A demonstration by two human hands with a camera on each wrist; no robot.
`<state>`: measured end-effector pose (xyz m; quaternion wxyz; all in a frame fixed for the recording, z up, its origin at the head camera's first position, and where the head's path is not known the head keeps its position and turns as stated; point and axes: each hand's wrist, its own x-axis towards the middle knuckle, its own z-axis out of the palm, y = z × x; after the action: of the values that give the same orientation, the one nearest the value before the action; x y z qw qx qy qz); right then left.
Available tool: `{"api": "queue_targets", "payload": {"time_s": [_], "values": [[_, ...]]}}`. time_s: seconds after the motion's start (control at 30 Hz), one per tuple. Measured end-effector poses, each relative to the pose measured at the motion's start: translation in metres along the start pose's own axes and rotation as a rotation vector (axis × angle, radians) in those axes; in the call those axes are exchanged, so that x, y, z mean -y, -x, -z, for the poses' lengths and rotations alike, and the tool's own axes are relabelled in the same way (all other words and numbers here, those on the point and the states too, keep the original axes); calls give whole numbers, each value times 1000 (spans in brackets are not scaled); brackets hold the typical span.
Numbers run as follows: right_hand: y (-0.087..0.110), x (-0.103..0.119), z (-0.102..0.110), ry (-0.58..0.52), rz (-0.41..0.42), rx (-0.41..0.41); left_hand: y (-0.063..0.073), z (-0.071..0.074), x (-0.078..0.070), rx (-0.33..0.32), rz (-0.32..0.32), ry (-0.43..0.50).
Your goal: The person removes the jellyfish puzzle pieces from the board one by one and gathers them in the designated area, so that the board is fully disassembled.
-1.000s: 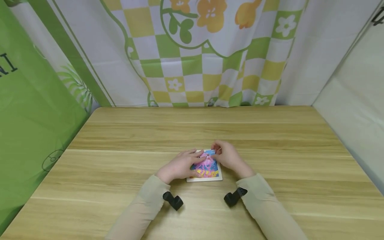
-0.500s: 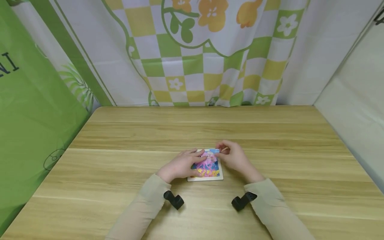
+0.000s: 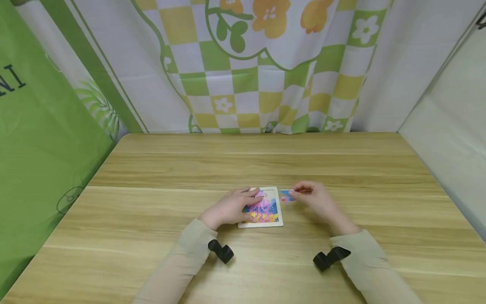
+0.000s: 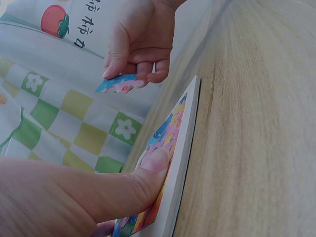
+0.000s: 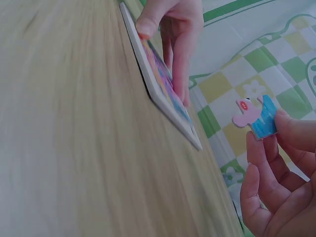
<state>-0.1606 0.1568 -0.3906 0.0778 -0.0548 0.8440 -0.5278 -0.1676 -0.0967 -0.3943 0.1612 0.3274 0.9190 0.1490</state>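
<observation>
A small jigsaw puzzle in a white frame (image 3: 280,216) lies on the wooden table, showing a pink, blue and yellow picture. My left hand (image 3: 230,207) rests spread over its left side, the thumb (image 4: 157,160) pressing near the bottom edge. To the right of the frame, my right hand (image 3: 318,200) pinches a puzzle piece (image 3: 286,195) between thumb and fingertips. The right wrist view shows this puzzle piece (image 5: 256,116) as blue and pink with a small red mouth, held above the table. A pale bare patch shows in the puzzle's upper right corner.
The wooden table (image 3: 152,169) extends around the puzzle on all sides. Behind it hangs a checked, flowered curtain (image 3: 243,84). Green cloth (image 3: 45,147) hangs at the left and white cloth (image 3: 452,114) at the right. A black wrist camera (image 3: 221,252) sits on the left sleeve.
My right hand has drawn the puzzle piece out of the upper right corner and moved it right, off the frame. The left hand has stayed on the puzzle.
</observation>
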Motion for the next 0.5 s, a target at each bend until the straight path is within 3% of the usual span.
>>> {"api": "queue_targets", "payload": {"time_s": [0.5], "values": [[14, -30, 62, 155, -59, -5, -1, -3, 1, 5, 12, -10]]}}
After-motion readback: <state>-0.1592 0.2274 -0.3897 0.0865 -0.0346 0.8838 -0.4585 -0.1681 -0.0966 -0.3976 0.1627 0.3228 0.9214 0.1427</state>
